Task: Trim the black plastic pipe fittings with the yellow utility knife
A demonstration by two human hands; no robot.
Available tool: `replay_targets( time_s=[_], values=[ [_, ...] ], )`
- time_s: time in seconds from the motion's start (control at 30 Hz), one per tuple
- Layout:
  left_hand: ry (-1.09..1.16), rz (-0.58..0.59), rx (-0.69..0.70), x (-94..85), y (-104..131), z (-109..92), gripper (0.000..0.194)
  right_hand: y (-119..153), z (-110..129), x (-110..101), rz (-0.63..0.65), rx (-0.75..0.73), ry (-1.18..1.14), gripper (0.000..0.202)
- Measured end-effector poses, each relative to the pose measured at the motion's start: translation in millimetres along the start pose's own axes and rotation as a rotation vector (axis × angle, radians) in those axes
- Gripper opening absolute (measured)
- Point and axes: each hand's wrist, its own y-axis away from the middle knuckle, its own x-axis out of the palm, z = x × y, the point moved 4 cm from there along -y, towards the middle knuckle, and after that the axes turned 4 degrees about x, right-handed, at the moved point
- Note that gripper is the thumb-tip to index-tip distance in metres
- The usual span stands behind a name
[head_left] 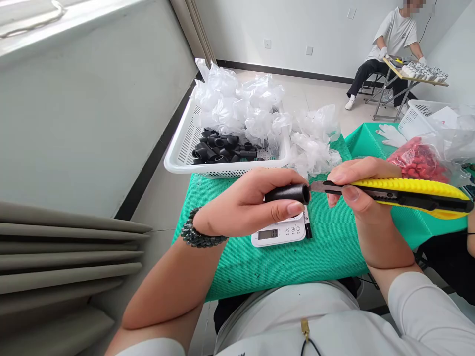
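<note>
My left hand (248, 202) is closed round a black plastic pipe fitting (287, 194), its round open end facing right. In my right hand (365, 190) is a yellow and black utility knife (415, 194), gripped near the front with thumb and fingers. The short blade (317, 186) points left and its tip is at the rim of the fitting's opening; whether it touches, I cannot tell. Below my left hand a white digital scale (278, 236) rests on the green table cover (260, 277), its platform mostly hidden by the hand. A black marker-like stick (308, 228) lies beside it.
A white basket (178, 148) holds black fittings (222, 148) and clear plastic bags (237, 99). More crumpled bags (315, 133) lie right of it. Red parts in a bag (419, 158), a white glove (391, 134) and another basket (419, 118) are at right. A gloved person (395, 37) sits at a far table.
</note>
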Motion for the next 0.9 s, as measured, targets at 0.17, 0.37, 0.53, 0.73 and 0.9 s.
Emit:
replay_targets(
  time_s=[0.17, 0.37, 0.53, 0.73, 0.9],
  values=[
    [-0.067, 0.0, 0.02, -0.7, 1.6, -5.0, 0.038, 0.0, -6.4, -1.8, 0.012, -0.016, 0.034, 0.016],
    [-0.237, -0.014, 0.179, 0.8, 1.6, -16.5, 0.032, -2.8, -6.2, 3.3, 0.074, -0.256, -0.096, 0.006],
    [-0.333, -0.046, 0.244, 0.3, 1.2, -19.2, 0.028, -2.3, -7.8, 2.9, 0.041, -0.254, -0.074, 0.008],
    [-0.451, -0.066, 0.246, 1.1, 3.0, -23.5, 0.025, -0.6, -9.3, 3.0, 0.032, -0.179, -0.103, 0.007],
    [-0.514, -0.093, 0.297, 3.7, 3.3, -25.1, 0.022, 0.0, -8.2, 2.5, 0.003, -0.088, -0.136, 0.005]
  ],
)
